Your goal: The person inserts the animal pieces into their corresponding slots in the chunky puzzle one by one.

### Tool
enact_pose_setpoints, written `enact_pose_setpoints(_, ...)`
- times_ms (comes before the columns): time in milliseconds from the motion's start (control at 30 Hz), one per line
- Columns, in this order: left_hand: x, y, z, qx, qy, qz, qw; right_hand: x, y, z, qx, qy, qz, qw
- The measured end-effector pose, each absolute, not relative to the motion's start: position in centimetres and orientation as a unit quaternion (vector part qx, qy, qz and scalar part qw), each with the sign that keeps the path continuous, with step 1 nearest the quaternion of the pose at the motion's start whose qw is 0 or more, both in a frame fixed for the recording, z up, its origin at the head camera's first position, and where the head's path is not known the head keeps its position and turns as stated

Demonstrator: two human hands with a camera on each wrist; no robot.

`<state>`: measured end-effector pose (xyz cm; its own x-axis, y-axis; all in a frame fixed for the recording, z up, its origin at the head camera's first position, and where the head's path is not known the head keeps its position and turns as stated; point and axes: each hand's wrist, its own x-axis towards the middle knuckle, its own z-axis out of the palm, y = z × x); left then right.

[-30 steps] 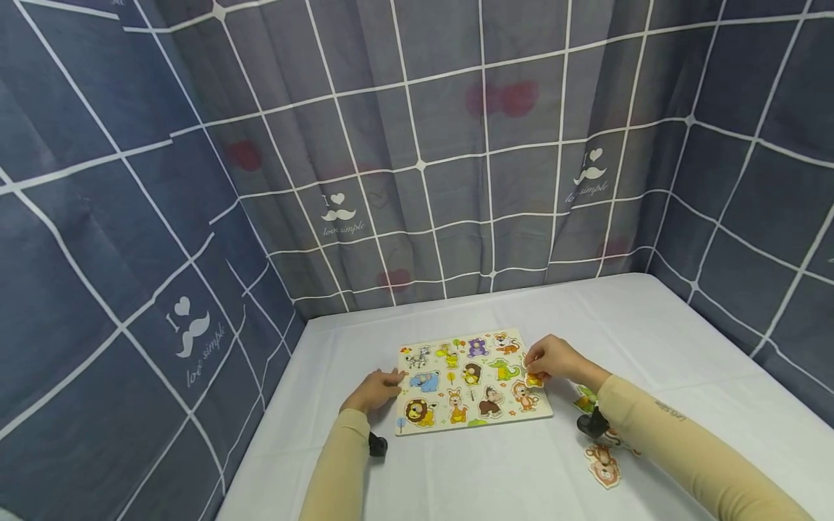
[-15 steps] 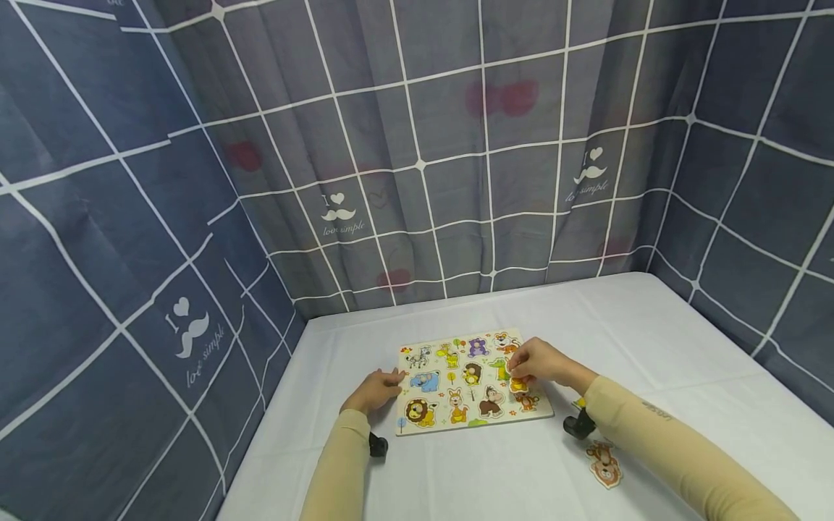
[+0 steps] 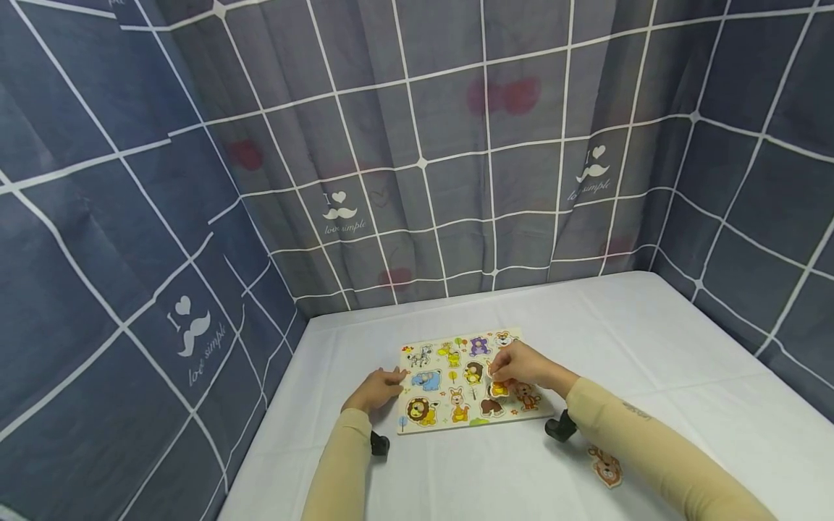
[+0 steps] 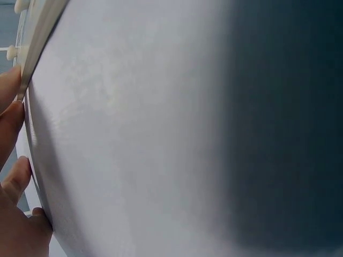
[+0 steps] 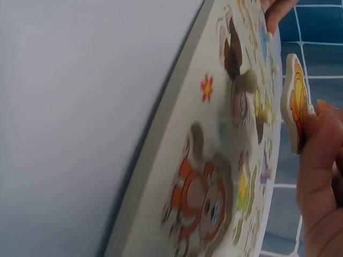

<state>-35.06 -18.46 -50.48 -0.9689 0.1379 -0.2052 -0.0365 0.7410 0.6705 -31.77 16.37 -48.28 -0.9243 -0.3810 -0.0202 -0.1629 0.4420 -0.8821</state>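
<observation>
A wooden animal puzzle board [image 3: 417,427] lies on the white table. My right hand [image 3: 524,364] is over its right half and pinches an orange-yellow animal puzzle piece [image 3: 499,391]. In the right wrist view the puzzle piece [image 5: 296,101] is held on edge, raised above the board, its knob at the fingertips. My left hand [image 3: 376,389] rests at the board's left edge; in the left wrist view its fingers [image 4: 12,128] touch that edge with other fingertips low by the cloth. An orange monkey picture [image 5: 201,203] shows in a recess near the board's corner.
Knobs [image 5: 246,82] stand up from several pieces seated in the board. A loose brown animal piece [image 3: 607,467] lies on the table [image 3: 482,477] near the right forearm. A dark checked curtain [image 3: 449,181] encloses the table's back and sides.
My right hand has moved left across the board with the orange-yellow puzzle piece, from the right edge toward the gorilla picture. My left hand has stayed at the left edge.
</observation>
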Motion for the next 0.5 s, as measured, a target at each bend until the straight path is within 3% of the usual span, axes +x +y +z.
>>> enact_pose_setpoints(500, -35.0, -18.5, -50.4, 0.035, 0.922, 0.366, 0.122, -31.7, 12.5, -48.6, -0.182, 0.830, -0.512, 0.131)
